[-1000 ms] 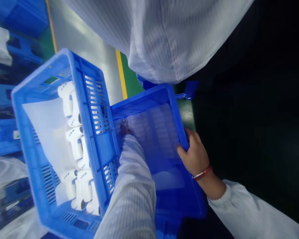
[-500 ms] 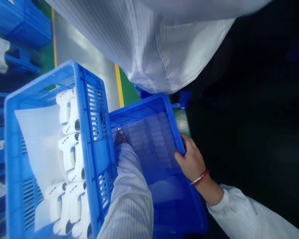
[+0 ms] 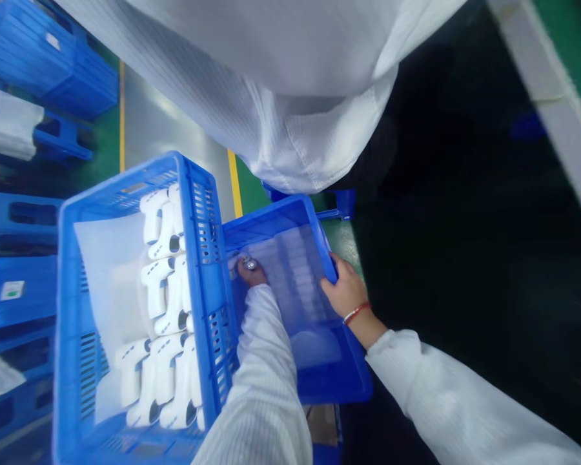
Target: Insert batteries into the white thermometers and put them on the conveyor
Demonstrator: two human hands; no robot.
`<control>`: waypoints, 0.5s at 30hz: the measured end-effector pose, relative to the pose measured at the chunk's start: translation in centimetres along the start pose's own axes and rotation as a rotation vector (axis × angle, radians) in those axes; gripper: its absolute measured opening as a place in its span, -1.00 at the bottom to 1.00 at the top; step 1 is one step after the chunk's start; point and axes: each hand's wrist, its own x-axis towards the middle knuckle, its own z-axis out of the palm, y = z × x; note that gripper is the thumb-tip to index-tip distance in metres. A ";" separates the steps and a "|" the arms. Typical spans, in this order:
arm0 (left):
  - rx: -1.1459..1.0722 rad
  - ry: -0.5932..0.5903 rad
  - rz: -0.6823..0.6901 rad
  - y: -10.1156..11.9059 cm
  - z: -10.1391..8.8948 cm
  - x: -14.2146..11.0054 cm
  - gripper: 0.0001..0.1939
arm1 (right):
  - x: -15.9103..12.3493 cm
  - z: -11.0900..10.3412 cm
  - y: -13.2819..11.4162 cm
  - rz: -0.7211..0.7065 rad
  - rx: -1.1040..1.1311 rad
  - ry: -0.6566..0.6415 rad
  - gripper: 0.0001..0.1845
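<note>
Two illegible labels; fingers on bin

Blu bin, wht pcs, striped sleeve

We wear white sleeves, left sleeve finely striped, right cuff gathered; thin red bracelet, pale section, round right wrist.

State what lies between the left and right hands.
A translucent sheet in the blue bin lies between the left hand and right hand, in the head view.
</note>
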 end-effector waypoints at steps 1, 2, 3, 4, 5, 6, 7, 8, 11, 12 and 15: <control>-0.047 0.021 -0.014 0.0 0.3 -1.3 -0.73 | -0.1 -0.1 -0.1 -0.012 -0.032 0.012 -0.38; -0.095 0.032 -0.032 0.1 0.6 -3.0 -0.75 | -0.2 -0.3 -0.4 -0.029 -0.070 0.031 -0.38; -0.138 0.030 -0.054 0.2 0.8 -5.0 -0.78 | -0.4 -0.7 -0.7 -0.045 -0.107 0.057 -0.36; -0.174 0.014 -0.078 0.3 0.9 -7.4 -0.81 | -0.8 -1.1 -1.2 -0.059 -0.132 0.085 -0.34; -0.204 -0.014 -0.107 0.4 1.0 -10.0 -0.84 | -1.2 -1.8 -1.7 -0.075 -0.134 0.105 -0.31; -0.228 -0.049 -0.137 0.5 1.0 -12.8 -0.86 | -1.9 -2.6 -2.4 -0.097 -0.102 0.109 -0.29; -0.244 -0.091 -0.172 0.8 0.9 -15.8 -0.89 | -2.7 -3.6 -3.2 -0.127 -0.038 0.097 -0.28; -0.253 -0.144 -0.210 1.0 0.7 -18.9 -0.93 | -3.7 -4.8 -4.0 -0.163 0.044 0.067 -0.28; -0.234 -0.356 -0.328 2.7 -0.2 -27.8 -0.84 | -7.6 -9.5 -6.3 -0.248 0.238 -0.075 -0.37; -0.211 -0.436 -0.346 3.6 -0.5 -30.4 -0.72 | -9.1 -11.4 -6.8 -0.249 0.264 -0.096 -0.41; -0.001 -0.739 -0.304 6.8 -1.0 -36.7 -0.44 | -13.9 -17.5 -7.0 -0.195 0.300 -0.002 -0.48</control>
